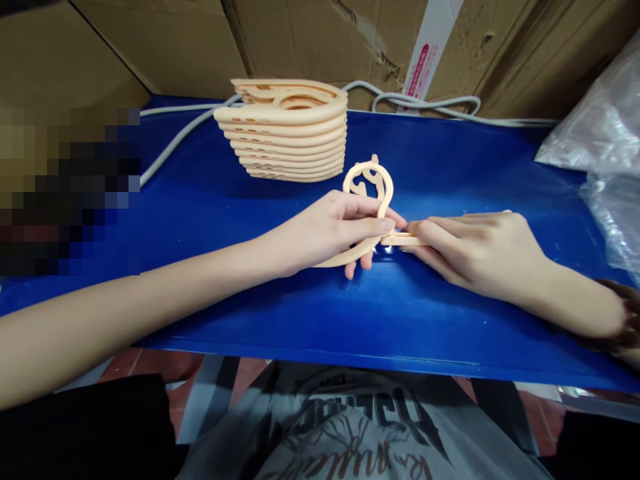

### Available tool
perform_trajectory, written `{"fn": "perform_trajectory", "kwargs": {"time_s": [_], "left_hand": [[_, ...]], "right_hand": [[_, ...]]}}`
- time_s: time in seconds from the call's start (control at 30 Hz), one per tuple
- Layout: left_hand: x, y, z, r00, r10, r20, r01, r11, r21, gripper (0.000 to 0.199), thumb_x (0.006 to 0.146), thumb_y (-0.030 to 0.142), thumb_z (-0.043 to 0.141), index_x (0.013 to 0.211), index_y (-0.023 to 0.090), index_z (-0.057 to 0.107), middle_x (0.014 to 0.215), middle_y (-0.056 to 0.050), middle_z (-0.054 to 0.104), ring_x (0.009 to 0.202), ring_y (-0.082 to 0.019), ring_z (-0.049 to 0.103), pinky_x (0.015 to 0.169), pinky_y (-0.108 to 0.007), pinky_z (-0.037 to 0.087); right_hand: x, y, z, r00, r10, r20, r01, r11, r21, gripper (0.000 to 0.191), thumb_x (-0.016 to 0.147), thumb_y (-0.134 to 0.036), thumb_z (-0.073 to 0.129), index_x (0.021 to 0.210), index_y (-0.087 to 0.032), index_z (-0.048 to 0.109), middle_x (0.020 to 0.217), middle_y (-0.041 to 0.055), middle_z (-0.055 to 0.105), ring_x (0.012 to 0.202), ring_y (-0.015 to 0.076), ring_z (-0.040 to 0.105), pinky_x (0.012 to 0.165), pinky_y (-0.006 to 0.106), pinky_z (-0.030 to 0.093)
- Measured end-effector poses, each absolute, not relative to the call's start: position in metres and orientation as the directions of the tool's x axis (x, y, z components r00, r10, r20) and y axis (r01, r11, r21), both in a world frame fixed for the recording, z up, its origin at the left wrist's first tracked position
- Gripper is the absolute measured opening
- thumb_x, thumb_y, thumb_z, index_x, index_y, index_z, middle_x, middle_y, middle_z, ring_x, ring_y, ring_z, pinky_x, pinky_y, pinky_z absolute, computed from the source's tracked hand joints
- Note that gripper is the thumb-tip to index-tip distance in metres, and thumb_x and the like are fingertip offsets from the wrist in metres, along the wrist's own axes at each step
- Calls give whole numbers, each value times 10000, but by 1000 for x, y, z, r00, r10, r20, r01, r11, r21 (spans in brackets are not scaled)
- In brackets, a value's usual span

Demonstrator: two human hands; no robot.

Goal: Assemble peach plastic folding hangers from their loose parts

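Observation:
My left hand [330, 230] is closed on a cream plastic folding hanger [389, 187], thumb on top near the base of its round hook. One curved arm of the hanger comes out below the palm. My right hand [483, 250] pinches a straight cream hanger arm [395, 239], whose end meets the piece in my left hand; whether the two are joined there is hidden by the fingers. More cream shapes show through and behind the hook. Beyond my left hand stands a stack of cream folded hangers [295, 143], several layers high.
The blue tabletop [280, 313] has its front edge close to my body. Grey cables [425, 103] run along the back, before cardboard boxes [310, 40]. Clear plastic bags [600, 127] lie at the right. A pixelated patch covers the far left.

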State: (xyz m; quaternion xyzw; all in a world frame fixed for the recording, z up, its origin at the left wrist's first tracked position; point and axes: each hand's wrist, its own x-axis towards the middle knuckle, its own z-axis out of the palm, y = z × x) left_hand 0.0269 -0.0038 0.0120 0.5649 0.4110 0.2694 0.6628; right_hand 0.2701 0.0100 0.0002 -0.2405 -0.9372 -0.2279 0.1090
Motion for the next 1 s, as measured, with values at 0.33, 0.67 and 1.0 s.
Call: {"fn": "perform_trajectory", "kwargs": {"time_s": [0.33, 0.67, 1.0], "left_hand": [[27, -6, 15, 528, 778, -341, 188, 285, 940, 219, 1055, 206, 559, 1041, 96, 747, 518, 32, 619, 405, -99, 600, 432, -168, 506], [18, 0, 11, 608, 714, -346, 9, 429, 903, 115, 989, 197, 707, 990, 111, 783, 686, 0, 726, 586, -80, 688, 555, -147, 589], [19, 1, 14, 613, 700, -366, -7, 468, 884, 115, 943, 100, 722, 852, 104, 792, 718, -1, 727, 615, -80, 699, 604, -169, 611]], "right_hand": [[267, 9, 2, -891, 215, 400, 420, 725, 545, 311, 1109, -321, 492, 931, -154, 684, 675, -29, 705, 561, 108, 613, 564, 258, 376], [268, 4, 8, -907, 141, 396, 395, 606, 690, 167, 1048, -256, 625, 1140, -134, 693, 607, -53, 612, 549, 105, 488, 552, 258, 346], [272, 1, 7, -917, 140, 372, 372, 634, 678, 242, 1053, -210, 588, 1265, -125, 669, 616, -45, 594, 576, 117, 483, 569, 281, 325]]}}
